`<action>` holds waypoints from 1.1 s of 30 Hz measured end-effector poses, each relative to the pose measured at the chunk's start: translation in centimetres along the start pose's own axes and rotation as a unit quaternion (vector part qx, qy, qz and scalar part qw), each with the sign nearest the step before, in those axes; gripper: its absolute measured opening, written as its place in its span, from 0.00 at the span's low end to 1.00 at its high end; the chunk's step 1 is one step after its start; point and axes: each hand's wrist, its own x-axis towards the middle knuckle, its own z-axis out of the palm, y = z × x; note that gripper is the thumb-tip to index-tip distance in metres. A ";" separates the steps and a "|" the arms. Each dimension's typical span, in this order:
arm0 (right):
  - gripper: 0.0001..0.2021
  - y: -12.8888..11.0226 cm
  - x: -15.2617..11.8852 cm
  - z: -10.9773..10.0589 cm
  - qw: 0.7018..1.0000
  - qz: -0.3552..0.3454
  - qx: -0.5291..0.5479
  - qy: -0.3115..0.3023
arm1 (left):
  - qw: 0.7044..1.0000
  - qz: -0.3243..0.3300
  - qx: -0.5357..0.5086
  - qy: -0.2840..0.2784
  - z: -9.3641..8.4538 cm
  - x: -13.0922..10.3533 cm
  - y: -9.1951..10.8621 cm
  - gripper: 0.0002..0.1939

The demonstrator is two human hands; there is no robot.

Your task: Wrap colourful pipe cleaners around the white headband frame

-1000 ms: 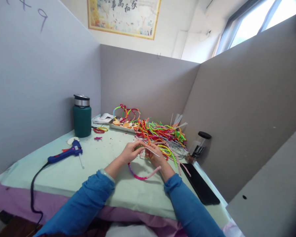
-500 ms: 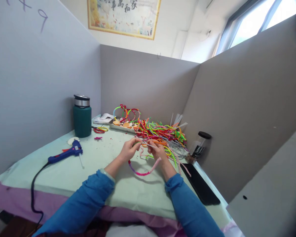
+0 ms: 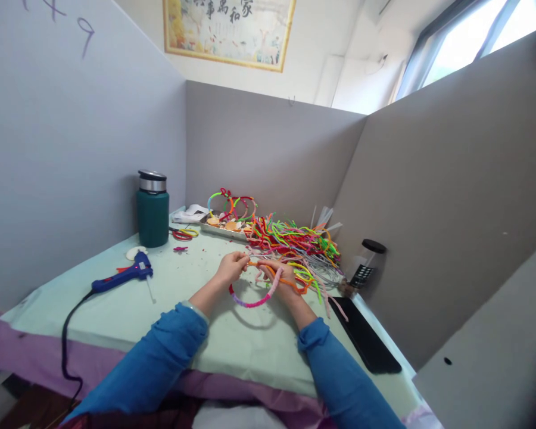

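Observation:
A wire ring (image 3: pixel 250 305) partly wrapped in pink, magenta and purple fuzzy pipe cleaner hangs between my hands, its wrapped arc toward me. My left hand (image 3: pixel 231 267) is closed, pinching the ring's far left part. Fingers of my right hand (image 3: pixel 283 275) are closed around an orange pipe cleaner (image 3: pixel 298 290), which runs toward the left fingertips and trails in a loop past the right wrist. Whether the right fingers also grip the wire is hidden. Beyond the hands lies a heap of coloured pipe cleaners (image 3: pixel 290 234).
On the left are a blue glue gun (image 3: pixel 120 279) with its cord, a green bottle (image 3: pixel 152 217) and scissors (image 3: pixel 185 233). Finished rings stand in a metal tray (image 3: pixel 223 232) at the back. To the right are a black phone (image 3: pixel 366 336) and a clear jar (image 3: pixel 361 271). Grey partitions enclose the table.
The ring has turned slightly, its pink end rising before my right hand. The orange pipe cleaner now stretches between both hands and trails past the right one. The view has shifted slightly.

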 end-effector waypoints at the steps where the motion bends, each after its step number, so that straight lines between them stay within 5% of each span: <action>1: 0.10 0.3 0.0 -0.1 1.000 -0.016 -0.015 0.009 | 1.000 -0.006 -0.007 -0.005 0.0 0.0 0.0 0.10; 8: 0.07 0.9 0.3 -1.5 0.990 -0.105 -0.077 0.050 | 0.995 -0.062 -0.037 -0.070 -0.2 -0.5 0.4 0.11; 17: 0.07 0.3 0.6 -2.0 0.989 -0.100 -0.084 0.071 | 0.993 -0.079 -0.021 -0.088 -0.3 -0.3 0.4 0.15; 25: 0.13 0.9 0.9 -1.9 0.999 -0.015 -0.005 0.041 | 0.997 -0.054 0.007 -0.061 -0.3 -0.4 0.5 0.16; 29: 0.18 2.1 0.9 -2.3 0.993 0.089 0.046 0.056 | 0.993 -0.049 -0.004 -0.111 -0.3 -0.5 0.6 0.18; 33: 0.18 2.2 0.9 -2.6 0.987 0.119 0.101 0.026 | 0.981 -0.049 0.053 -0.181 -0.4 -0.6 0.1 0.19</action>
